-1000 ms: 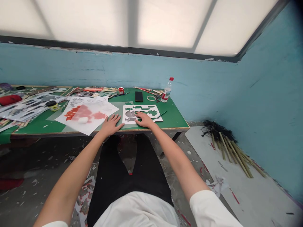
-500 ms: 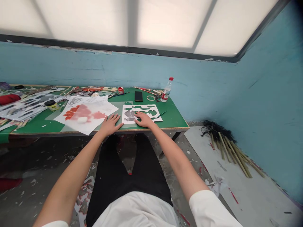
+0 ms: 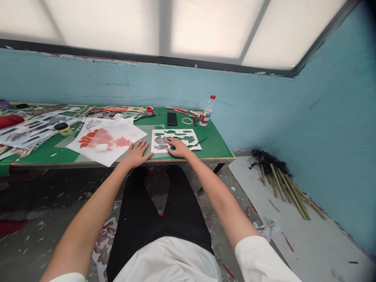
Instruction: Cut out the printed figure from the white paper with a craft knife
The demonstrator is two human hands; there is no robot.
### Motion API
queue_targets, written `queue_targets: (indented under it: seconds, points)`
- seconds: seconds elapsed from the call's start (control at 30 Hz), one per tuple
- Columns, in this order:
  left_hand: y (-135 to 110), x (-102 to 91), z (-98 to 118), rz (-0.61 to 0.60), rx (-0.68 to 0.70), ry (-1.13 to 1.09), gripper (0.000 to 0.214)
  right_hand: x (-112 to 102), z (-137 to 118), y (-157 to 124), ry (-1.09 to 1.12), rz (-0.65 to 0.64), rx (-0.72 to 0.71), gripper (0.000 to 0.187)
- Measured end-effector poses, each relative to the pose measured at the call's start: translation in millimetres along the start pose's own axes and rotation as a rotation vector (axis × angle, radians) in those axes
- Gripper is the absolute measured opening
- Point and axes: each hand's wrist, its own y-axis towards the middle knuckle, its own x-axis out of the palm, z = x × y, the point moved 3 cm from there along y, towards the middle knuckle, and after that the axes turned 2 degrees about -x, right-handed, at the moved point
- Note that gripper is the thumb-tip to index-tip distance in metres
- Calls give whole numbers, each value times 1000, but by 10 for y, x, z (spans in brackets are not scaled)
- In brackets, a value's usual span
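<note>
My left hand (image 3: 137, 154) lies with its fingers spread at the right edge of a white sheet (image 3: 129, 133) stained with red and orange paint. A small white lump (image 3: 102, 147) rests on that sheet. My right hand (image 3: 178, 148) rests, fingers apart, on a white paper (image 3: 190, 145) with cut-out shapes, through which the green table shows. Grey printed shapes (image 3: 160, 141) are on the left of this paper, by my right fingertips. A thin green tool (image 3: 201, 141), perhaps a craft knife, lies across its right edge. Neither hand grips anything.
Behind the papers are a black phone (image 3: 172, 118), a tape roll (image 3: 187, 121), a red paint jar (image 3: 149, 111) and a water bottle (image 3: 206, 113). A yellow jar (image 3: 63, 129) and cut sheets crowd the left. Bamboo sticks (image 3: 286, 186) lie on the right-hand floor among paper scraps.
</note>
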Motion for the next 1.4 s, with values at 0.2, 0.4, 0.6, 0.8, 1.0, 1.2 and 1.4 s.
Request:
queue_targets:
  seconds: [0.2, 0.4, 0.6, 0.8, 1.0, 1.2, 1.4]
  points:
    - [-7, -1, -4, -15, 1, -3, 64, -18, -16, -9, -9, -29, -17, 45]
    - [-14, -8, 6, -16, 6, -9, 66, -30, -41, -12, -13, -37, -19, 47]
    - [-15, -17, 16, -5, 7, -6, 63, -43, -78, -18, -8, -48, -17, 49]
    - [-15, -7, 6, -9, 10, -2, 64, -50, -79, -20, 0, -62, -3, 50]
    - [-16, 12, 6, -3, 16, -3, 66, -45, -78, -23, 4, -60, 1, 50]
    - [-20, 5, 7, 11, 23, -6, 62, -54, -83, -25, 2, -64, -2, 48]
    - [-1, 33, -16, -33, 18, -6, 68, -50, -71, -26, 9, -68, -2, 51]
